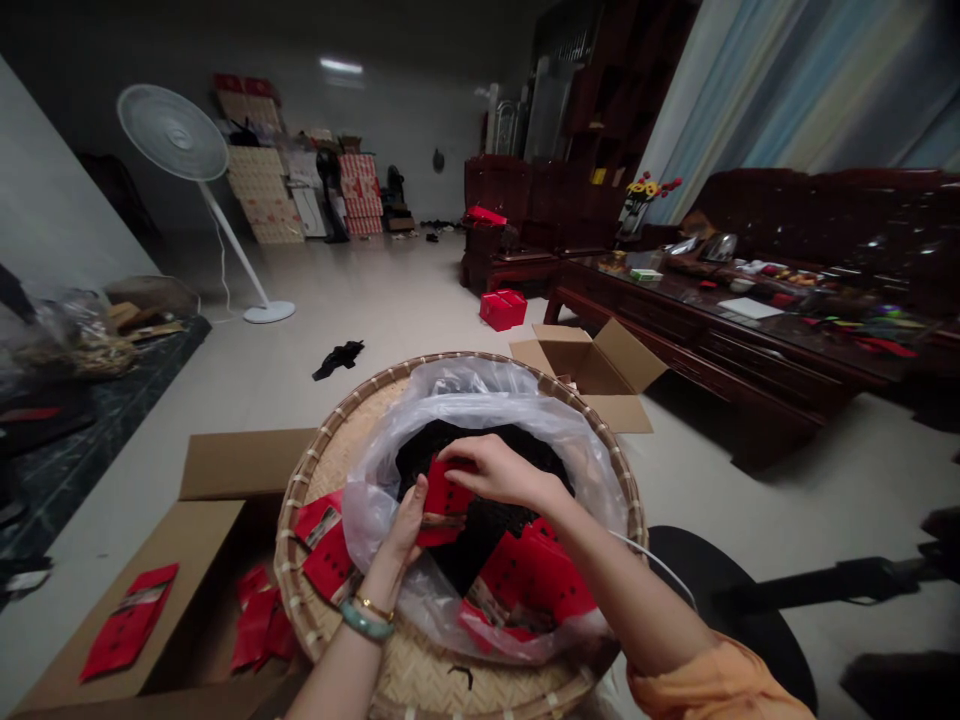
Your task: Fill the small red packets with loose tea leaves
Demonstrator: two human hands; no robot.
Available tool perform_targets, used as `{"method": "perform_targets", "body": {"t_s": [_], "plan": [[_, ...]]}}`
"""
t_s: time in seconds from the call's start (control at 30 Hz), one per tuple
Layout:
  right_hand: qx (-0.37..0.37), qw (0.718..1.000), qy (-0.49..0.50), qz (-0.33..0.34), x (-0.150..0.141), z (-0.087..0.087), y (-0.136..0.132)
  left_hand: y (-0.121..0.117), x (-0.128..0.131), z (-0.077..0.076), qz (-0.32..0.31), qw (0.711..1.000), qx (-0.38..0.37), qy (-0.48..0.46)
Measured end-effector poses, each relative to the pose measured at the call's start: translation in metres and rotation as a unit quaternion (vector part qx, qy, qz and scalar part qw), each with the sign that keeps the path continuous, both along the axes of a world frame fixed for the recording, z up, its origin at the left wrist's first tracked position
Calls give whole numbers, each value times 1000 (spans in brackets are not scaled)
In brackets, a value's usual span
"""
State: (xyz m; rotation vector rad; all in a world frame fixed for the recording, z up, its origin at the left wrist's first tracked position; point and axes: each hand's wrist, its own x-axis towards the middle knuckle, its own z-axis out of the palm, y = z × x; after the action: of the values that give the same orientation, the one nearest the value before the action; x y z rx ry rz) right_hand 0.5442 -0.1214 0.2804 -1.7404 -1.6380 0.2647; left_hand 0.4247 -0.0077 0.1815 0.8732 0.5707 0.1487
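1. We see our left hand (405,535) and our right hand (495,470) together, and both pinch one red packet (444,505) from its two sides. This packet is inside the rim of the bag, over the dark loose material (480,450).
2. The clear plastic bag (472,385) lies open in a round woven bamboo tray (300,560), and its edge spreads near the tray rim. The hands have open room above the bag.
3. More red packets (532,580) lie inside the bag, at the side near us. Other red packets (326,545) lie on the tray, outside the bag, on our left.
4. On our left, an open cardboard box (180,590) touches the tray. It holds red packets (259,620), and one red packet (129,620) lies on its flap.
5. Just behind the tray stands a second open cardboard box (592,365). We see open floor (750,470) between the tray and the dark wooden table (705,340) on the right.
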Motion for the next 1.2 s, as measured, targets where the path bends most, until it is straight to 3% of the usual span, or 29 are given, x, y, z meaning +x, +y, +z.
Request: {"method": "perform_targets", "body": {"t_s": [0.13, 0.33, 0.43, 0.53, 0.67, 0.8, 0.97, 1.03, 1.1, 1.2], "plan": [[89, 985, 82, -127, 5, -13, -6, -2, 0, 4, -16, 1000, -4, -16], [8, 947, 232, -224, 0, -47, -6, -8, 4, 4, -35, 997, 47, -42], [21, 939, 252, -232, -3, -56, -5, -5, 7, 8, -16, 986, 132, -101], [21, 936, 272, -220, -3, -60, -5, -2, 9, 11, 5, 965, 241, -99], [-1, 919, 328, -220, -2, -64, -6, -2, 11, 4, 37, 958, 276, -68], [-8, 910, 350, -222, 0, -69, -7, -4, 12, 0, 41, 969, 238, -59], [-6, 903, 366, -226, 3, -77, 1, -8, 8, 8, -113, 991, 51, -47], [-20, 900, 371, -228, 6, -79, 4, -9, 7, 9, -128, 991, 20, -33], [-19, 914, 326, -239, 12, -81, 2, -8, 8, 9, -103, 994, 14, -26], [-4, 941, 139, -309, 23, -84, -15, -5, 9, 8, -68, 997, 13, -31]]}}
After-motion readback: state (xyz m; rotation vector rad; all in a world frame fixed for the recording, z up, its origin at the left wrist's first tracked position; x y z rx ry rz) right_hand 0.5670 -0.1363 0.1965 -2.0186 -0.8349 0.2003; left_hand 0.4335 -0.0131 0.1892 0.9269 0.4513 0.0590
